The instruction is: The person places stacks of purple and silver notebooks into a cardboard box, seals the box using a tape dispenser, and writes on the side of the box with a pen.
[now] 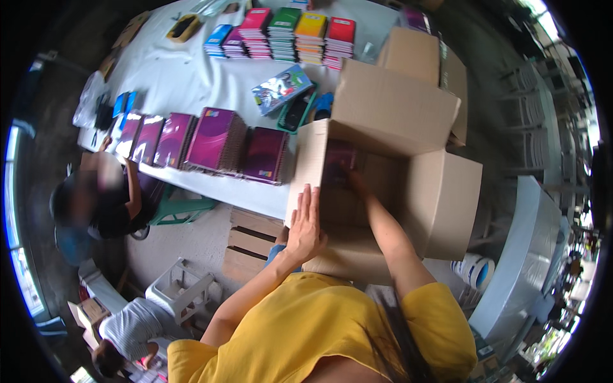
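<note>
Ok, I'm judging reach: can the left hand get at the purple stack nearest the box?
Probably yes: the left hand lies open on the flap; past its edge, the way to the purple stack looks free.

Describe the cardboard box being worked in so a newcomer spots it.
Find the white-covered table, then its near row of purple spiral notebooks. Just right of them sits a brown cardboard box, flaps spread. Unlike neighbouring boxes, it has the left hand on a flap and the right hand inside.
</note>
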Action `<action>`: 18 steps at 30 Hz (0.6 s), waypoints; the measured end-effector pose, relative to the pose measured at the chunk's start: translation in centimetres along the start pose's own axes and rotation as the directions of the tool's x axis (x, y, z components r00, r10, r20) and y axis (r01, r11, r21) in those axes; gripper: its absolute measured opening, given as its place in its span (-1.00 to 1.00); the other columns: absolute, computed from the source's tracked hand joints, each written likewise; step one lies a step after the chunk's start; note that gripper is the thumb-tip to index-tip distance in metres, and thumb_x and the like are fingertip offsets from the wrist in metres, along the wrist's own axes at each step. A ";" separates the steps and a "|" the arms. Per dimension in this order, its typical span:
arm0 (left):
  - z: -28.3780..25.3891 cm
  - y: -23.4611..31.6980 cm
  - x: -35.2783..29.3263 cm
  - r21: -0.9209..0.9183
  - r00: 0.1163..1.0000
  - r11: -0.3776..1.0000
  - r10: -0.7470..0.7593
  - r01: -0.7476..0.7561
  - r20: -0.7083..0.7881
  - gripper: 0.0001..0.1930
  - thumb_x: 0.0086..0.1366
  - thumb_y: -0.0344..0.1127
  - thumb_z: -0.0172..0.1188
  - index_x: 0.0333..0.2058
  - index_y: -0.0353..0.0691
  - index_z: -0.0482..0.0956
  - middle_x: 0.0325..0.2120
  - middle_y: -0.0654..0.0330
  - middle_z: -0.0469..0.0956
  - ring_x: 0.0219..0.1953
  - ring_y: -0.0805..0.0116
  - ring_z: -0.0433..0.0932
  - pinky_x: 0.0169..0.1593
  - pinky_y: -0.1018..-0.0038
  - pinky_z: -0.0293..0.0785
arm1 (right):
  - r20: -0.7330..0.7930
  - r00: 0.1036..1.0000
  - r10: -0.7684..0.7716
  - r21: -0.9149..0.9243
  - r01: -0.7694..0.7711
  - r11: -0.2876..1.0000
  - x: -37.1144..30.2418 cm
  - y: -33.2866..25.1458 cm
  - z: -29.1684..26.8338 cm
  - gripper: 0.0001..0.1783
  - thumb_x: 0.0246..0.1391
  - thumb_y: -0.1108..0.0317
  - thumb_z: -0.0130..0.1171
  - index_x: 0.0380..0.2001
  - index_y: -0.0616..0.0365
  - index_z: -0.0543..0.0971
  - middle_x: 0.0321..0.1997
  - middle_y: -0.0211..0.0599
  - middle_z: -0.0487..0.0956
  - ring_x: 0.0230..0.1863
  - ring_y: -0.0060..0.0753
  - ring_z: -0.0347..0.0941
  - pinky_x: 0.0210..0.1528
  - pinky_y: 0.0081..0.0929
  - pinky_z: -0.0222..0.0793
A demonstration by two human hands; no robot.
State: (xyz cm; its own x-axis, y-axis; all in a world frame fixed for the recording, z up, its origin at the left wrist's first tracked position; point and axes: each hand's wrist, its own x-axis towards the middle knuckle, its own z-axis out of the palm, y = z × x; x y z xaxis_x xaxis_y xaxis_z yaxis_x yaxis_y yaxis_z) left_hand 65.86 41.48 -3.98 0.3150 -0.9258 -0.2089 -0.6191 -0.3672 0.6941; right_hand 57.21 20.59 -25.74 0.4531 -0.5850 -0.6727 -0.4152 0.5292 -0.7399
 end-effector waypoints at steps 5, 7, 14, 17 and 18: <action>-2.8 -3.4 -0.7 -0.397 0.984 0.918 -0.091 0.024 -0.151 0.02 0.12 -0.16 0.37 0.38 -0.22 -0.15 0.37 -0.11 -0.09 0.36 -0.11 0.05 0.30 -0.04 0.09 | -0.613 0.660 -0.435 0.019 0.562 0.827 -2.4 -6.5 0.4 -0.38 0.23 0.12 0.11 0.26 0.17 0.27 0.08 0.04 0.47 0.15 -0.21 0.39 0.18 -0.30 0.32; -4.7 -6.1 -2.1 -0.737 0.822 0.672 -0.459 0.072 -0.338 -0.11 0.17 -0.19 0.35 0.35 -0.16 -0.02 0.34 -0.01 0.04 0.27 0.07 0.20 0.25 0.09 0.16 | -0.500 0.661 -0.560 0.085 0.681 0.727 -11.6 -14.3 4.7 -0.41 0.24 0.22 0.13 0.25 0.21 0.27 0.21 -0.02 0.35 0.21 -0.29 0.31 0.20 -0.35 0.30; -12.8 -14.0 4.8 -0.956 0.591 0.070 -0.773 -0.285 -0.233 -0.08 0.14 0.20 0.28 0.31 -0.18 0.08 0.31 0.11 0.14 0.37 0.20 0.05 0.34 0.01 -0.10 | 0.397 0.917 -0.043 0.351 -0.108 0.930 -13.5 -22.6 23.8 0.08 -0.08 -0.09 0.41 0.33 0.20 0.07 0.25 0.04 0.32 0.25 -0.04 0.26 0.19 -0.03 0.25; -11.7 -16.7 7.7 -0.884 0.635 0.111 -0.656 -0.453 -0.408 -0.21 0.06 -0.08 0.41 0.18 -0.26 0.23 0.00 0.15 0.45 0.06 0.27 0.43 0.21 0.36 0.23 | 0.110 0.985 -0.131 0.492 0.061 0.868 -8.4 -21.6 30.0 0.03 -0.17 0.13 0.51 0.22 0.39 0.12 0.10 -0.03 0.42 0.12 -0.16 0.35 0.14 -0.30 0.31; -11.2 -17.7 7.6 -0.851 0.548 0.172 -0.698 -0.496 -0.461 -0.46 0.13 -0.10 0.33 0.04 -0.19 0.43 -0.14 0.24 0.54 -0.02 0.35 0.47 0.12 0.38 0.30 | 0.064 0.985 -0.157 0.503 0.104 0.858 -9.2 -21.1 31.2 -0.12 -0.15 0.23 0.48 0.15 0.34 0.22 0.02 -0.04 0.47 0.03 -0.23 0.43 0.05 -0.30 0.39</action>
State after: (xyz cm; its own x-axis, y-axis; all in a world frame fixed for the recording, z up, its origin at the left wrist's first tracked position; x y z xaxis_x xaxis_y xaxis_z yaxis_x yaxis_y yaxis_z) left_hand 87.22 41.97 -10.14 0.9364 -0.2102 -0.2812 0.3491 0.4724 0.8093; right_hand 86.45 33.95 -4.02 0.5626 -0.6200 -0.5470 0.0875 0.7025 -0.7062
